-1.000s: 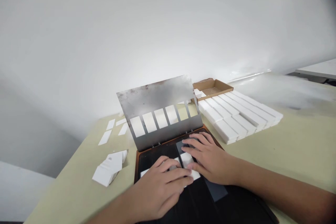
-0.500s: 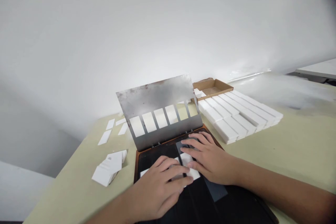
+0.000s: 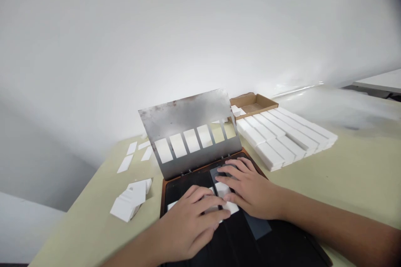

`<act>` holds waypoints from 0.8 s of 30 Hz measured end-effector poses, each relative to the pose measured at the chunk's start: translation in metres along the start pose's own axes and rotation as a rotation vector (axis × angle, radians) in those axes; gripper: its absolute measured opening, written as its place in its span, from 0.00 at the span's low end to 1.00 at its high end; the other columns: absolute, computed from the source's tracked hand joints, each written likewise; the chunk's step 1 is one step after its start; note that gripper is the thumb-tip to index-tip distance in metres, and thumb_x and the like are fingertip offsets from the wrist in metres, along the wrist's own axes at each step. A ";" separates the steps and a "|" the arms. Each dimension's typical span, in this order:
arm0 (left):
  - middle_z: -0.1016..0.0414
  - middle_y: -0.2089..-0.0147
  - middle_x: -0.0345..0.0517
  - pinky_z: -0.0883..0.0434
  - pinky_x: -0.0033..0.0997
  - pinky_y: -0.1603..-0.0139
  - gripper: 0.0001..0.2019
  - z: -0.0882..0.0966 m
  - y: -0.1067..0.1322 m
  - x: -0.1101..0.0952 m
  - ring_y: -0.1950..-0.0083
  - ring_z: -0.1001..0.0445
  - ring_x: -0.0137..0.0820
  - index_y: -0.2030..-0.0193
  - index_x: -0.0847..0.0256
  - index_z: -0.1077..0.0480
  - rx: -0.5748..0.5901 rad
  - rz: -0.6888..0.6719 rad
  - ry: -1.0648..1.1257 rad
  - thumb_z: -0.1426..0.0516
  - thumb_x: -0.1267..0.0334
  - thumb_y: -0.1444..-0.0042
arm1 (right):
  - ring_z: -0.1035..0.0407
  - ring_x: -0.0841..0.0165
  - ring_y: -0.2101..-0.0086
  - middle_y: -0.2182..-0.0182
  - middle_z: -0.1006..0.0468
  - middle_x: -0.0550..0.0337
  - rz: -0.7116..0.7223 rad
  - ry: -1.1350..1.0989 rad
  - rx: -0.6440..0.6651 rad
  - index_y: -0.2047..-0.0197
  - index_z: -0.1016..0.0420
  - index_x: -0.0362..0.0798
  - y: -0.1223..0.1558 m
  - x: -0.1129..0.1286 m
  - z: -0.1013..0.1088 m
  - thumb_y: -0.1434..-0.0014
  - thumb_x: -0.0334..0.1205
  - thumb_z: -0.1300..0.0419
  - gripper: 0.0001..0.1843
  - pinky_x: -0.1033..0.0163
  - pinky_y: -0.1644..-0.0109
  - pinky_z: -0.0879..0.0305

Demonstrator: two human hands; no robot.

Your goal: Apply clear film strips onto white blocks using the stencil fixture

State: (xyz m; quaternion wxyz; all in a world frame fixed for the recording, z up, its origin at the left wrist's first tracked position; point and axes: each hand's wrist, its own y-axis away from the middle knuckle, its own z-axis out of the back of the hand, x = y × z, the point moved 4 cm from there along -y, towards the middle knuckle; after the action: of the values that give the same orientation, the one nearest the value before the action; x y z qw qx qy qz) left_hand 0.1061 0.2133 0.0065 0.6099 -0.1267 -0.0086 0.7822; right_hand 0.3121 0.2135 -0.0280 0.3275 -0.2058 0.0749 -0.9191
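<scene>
Both hands rest on a black board (image 3: 238,242) with a brown edge. Hinged to its far side, a metal plate (image 3: 188,112) with a row of rectangular windows stands tilted up. My left hand (image 3: 194,221) lies over white cards, fingers stretched out, tips at the near part of a white card (image 3: 232,207). My right hand (image 3: 247,187) is spread flat on the board to the right, its thumb touching that same card. A dark grey strip (image 3: 258,225) shows beneath the right hand. The left hand partly hides other white cards on the board.
To the right lie stacked rows of white cards (image 3: 282,135). Behind them is an open cardboard box (image 3: 272,105) with some white pieces inside. On the left of the table (image 3: 81,225) sit a loose pile of white cards (image 3: 128,202) and several scattered cards (image 3: 125,163).
Almost nothing differs. Both hands keep their places on the board, with only very slight finger shifts.
</scene>
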 end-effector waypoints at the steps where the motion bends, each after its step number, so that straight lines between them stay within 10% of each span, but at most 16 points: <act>1: 0.22 0.41 0.49 0.32 0.42 0.40 0.21 0.000 0.000 0.000 0.41 0.30 0.42 0.34 0.54 0.30 -0.003 0.001 0.001 0.44 0.72 0.32 | 0.45 0.48 0.32 0.32 0.31 0.47 0.001 -0.001 -0.004 0.29 0.30 0.50 0.000 0.000 0.000 0.22 0.52 0.51 0.26 0.34 0.29 0.52; 24: 0.23 0.41 0.47 0.34 0.41 0.40 0.19 0.001 -0.001 0.001 0.42 0.31 0.40 0.36 0.54 0.29 -0.004 0.018 0.056 0.45 0.73 0.31 | 0.42 0.51 0.34 0.33 0.30 0.48 -0.013 -0.086 0.040 0.31 0.29 0.50 0.001 -0.001 0.003 0.23 0.54 0.49 0.26 0.40 0.31 0.48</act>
State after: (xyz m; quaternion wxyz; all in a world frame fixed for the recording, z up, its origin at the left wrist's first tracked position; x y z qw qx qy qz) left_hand 0.1070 0.2150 0.0072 0.6027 -0.1497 0.0079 0.7838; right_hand 0.3150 0.2139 -0.0255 0.3286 -0.2389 0.0413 -0.9128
